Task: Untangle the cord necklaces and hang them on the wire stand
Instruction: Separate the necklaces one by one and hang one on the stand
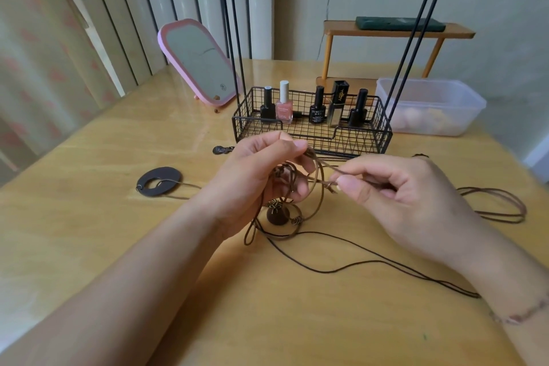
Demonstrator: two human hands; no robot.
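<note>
1. I cannot count the cord necklaces (285, 187): they knot together between my hands above the desk (89, 217), and the left hand (261, 175) hides part of the tangle it grips.
2. My right hand (395, 196) pinches one cord end.
3. The wire stand (312, 131) is cut off at the top edge.
4. Five bottles (284, 104) stand in its basket; bare desk lies nearer me.

"vdby" in gold running vertically on the black-and-gold tube (338, 101) in the wire basket, "OUMEINI"-like white lettering, last letters unsure, on the black bottle (317, 108) beside it, pink polish bottle (284, 107) label too blurred to read, small round logo on the mirror (223, 87) illegible
</note>
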